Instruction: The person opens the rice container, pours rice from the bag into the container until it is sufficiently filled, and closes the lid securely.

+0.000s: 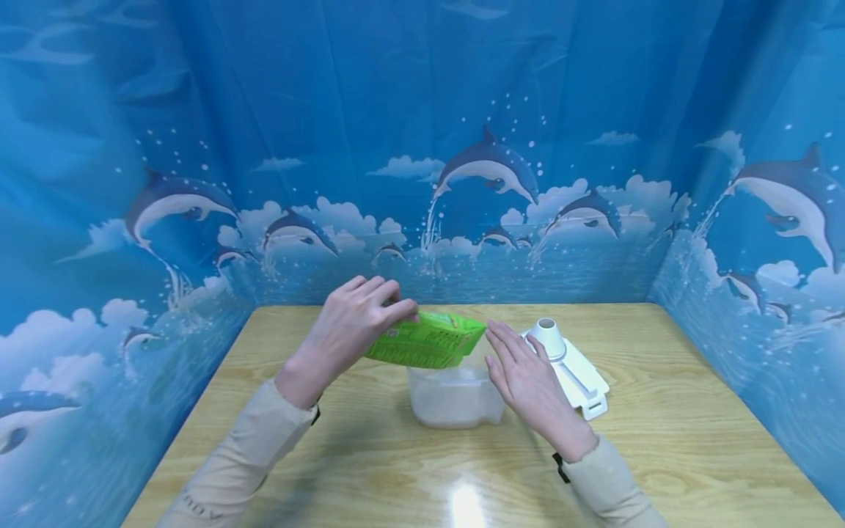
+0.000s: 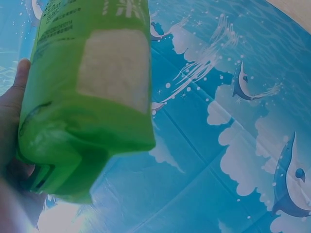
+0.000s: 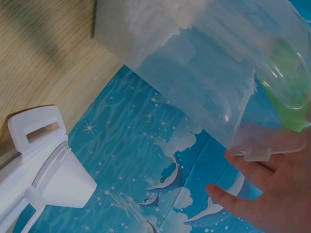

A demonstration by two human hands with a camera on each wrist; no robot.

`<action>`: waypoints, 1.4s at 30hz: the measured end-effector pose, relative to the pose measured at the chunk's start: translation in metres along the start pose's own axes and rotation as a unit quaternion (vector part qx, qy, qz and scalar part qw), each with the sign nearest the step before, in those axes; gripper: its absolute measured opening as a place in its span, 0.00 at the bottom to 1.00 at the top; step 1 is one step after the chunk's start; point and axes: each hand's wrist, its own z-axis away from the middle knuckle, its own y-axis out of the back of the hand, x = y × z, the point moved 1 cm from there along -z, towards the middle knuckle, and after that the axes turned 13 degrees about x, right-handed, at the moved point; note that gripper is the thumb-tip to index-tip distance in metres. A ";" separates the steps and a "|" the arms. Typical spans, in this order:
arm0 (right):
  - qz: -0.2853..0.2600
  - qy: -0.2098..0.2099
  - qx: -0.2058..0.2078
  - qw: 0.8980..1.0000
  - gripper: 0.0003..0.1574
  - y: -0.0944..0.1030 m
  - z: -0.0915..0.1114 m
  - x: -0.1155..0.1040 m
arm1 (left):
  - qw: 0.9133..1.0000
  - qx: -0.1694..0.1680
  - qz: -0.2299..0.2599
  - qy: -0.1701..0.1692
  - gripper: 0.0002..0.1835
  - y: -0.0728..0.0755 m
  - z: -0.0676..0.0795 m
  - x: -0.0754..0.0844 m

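Note:
My left hand (image 1: 356, 319) grips one end of a green rice bag (image 1: 429, 343), which lies tilted on its side above a clear plastic container (image 1: 455, 402). A pale window on the bag (image 2: 87, 121) shows in the left wrist view. White grains lie inside the container, seen in the right wrist view. My right hand (image 1: 528, 374), fingers extended, is at the container's right side; in the right wrist view its fingertips (image 3: 250, 170) touch the rim by a small tab. The bag's mouth is hard to make out.
A white lid with a cone-shaped spout (image 1: 577, 374) lies on the wooden table (image 1: 370, 469), just right of the container and behind my right hand. Blue dolphin-print curtains (image 1: 370, 95) enclose the table at the back and both sides.

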 end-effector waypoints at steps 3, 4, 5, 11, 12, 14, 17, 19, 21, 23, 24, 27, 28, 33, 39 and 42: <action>0.002 0.001 0.001 1.000 0.32 0.000 0.000 0.000 | 1.000 0.000 0.000 0.000 0.03 0.000 0.000 0.000; 0.002 0.001 0.003 1.000 0.32 0.000 0.000 0.000 | 1.000 0.001 0.000 -0.001 0.03 0.000 0.000 0.000; 0.002 0.002 0.004 1.000 0.32 0.000 0.000 0.000 | 1.000 0.002 -0.001 -0.001 0.03 0.000 0.000 0.000; 0.002 0.006 0.015 1.000 0.32 -0.001 0.001 0.001 | 1.000 0.004 0.001 -0.006 0.03 -0.001 -0.001 0.001; 0.001 0.006 0.015 1.000 0.32 -0.001 0.001 0.001 | 1.000 0.004 0.002 -0.006 0.03 -0.001 -0.001 0.001; 0.001 0.005 0.014 1.000 0.32 -0.001 0.001 0.000 | 1.000 0.002 0.003 -0.007 0.04 -0.001 -0.001 0.001; 0.001 0.005 0.011 1.000 0.32 0.000 0.001 0.000 | 1.000 0.000 0.003 -0.006 0.05 -0.001 -0.001 0.001; 0.001 0.006 0.010 1.000 0.32 0.000 0.000 0.000 | 1.000 0.001 0.001 -0.006 0.05 -0.002 -0.001 0.002; 0.001 0.008 0.012 1.000 0.32 0.000 0.000 -0.001 | 1.000 0.003 0.000 -0.006 0.05 -0.002 -0.001 0.002; 0.000 0.009 0.015 1.000 0.32 0.000 0.000 -0.001 | 1.000 0.005 -0.001 -0.008 0.05 -0.002 -0.001 0.002; 0.000 0.010 0.017 1.000 0.32 0.000 0.000 0.000 | 1.000 0.005 -0.002 -0.009 0.05 -0.002 -0.001 0.002; -0.002 0.011 0.022 1.000 0.32 -0.001 0.000 0.000 | 1.000 0.007 -0.002 -0.010 0.06 -0.002 -0.002 0.002; -0.002 0.011 0.024 1.000 0.32 -0.001 0.000 0.000 | 1.000 0.007 -0.002 -0.011 0.06 -0.002 -0.002 0.002; -0.001 0.011 0.024 1.000 0.32 -0.001 0.000 0.000 | 1.000 0.010 -0.004 -0.015 0.06 -0.003 -0.003 0.003; 0.001 0.011 0.023 1.000 0.32 -0.001 0.000 0.000 | 1.000 0.009 -0.006 -0.014 0.07 -0.003 -0.003 0.003; -0.001 0.009 0.021 1.000 0.32 -0.001 0.000 0.000 | 1.000 0.006 -0.005 -0.013 0.07 -0.003 -0.003 0.003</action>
